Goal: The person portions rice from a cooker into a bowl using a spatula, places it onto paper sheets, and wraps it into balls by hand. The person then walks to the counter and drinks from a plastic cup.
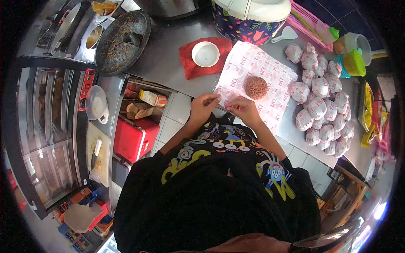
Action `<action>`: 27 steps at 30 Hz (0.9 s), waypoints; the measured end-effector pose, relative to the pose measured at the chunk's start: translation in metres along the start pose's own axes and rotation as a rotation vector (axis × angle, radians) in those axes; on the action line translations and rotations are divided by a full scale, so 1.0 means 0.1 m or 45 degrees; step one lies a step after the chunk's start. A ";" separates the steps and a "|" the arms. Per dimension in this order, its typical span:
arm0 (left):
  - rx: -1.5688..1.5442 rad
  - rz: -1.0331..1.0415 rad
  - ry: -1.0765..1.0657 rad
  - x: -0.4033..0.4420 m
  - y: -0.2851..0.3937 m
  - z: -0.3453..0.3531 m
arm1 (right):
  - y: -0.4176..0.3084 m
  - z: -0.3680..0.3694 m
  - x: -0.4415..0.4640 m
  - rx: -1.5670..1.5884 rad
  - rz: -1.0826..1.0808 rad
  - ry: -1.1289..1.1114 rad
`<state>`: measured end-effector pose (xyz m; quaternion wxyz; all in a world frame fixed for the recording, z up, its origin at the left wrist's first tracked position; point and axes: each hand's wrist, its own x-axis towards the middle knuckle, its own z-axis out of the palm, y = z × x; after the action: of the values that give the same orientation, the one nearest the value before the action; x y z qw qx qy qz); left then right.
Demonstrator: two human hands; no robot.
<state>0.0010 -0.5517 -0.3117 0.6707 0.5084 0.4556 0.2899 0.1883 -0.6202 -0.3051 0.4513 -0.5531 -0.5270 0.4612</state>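
Note:
A mound of reddish-brown rice (256,87) sits on printed wrapping paper (244,59), spread out on the metal counter. At the paper's near left corner, the fingertips of my left hand (203,107) are closed in a pinch on the edge. My right hand (244,110) also has its fingers pinched together at the near edge, a little to the right and below the rice. A small white bowl (205,54) rests on a folded red cloth (192,69) left of the paper. Many round paper-wrapped bundles (317,107) are piled on the right.
A floral rice container (249,27) stands at the back beside a white scoop (285,34). A pink basket (310,23) and plastic tubs (353,63) are behind the bundles. To the left are a stone mortar (114,52), a red box (137,137) and a knife (95,154).

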 end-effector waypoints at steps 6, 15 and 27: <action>0.097 0.178 -0.031 0.03 -0.05 0.02 | 0.01 -0.02 -0.01 0.062 0.107 0.000; 0.067 0.112 -0.063 0.03 -0.01 0.02 | 0.04 -0.02 -0.01 0.115 0.099 0.014; 0.100 0.181 -0.054 0.03 -0.01 0.05 | 0.07 -0.02 0.00 0.074 0.133 0.032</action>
<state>0.0067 -0.5511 -0.3132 0.6375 0.5713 0.4152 0.3078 0.1912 -0.6200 -0.3114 0.4491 -0.5723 -0.4782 0.4921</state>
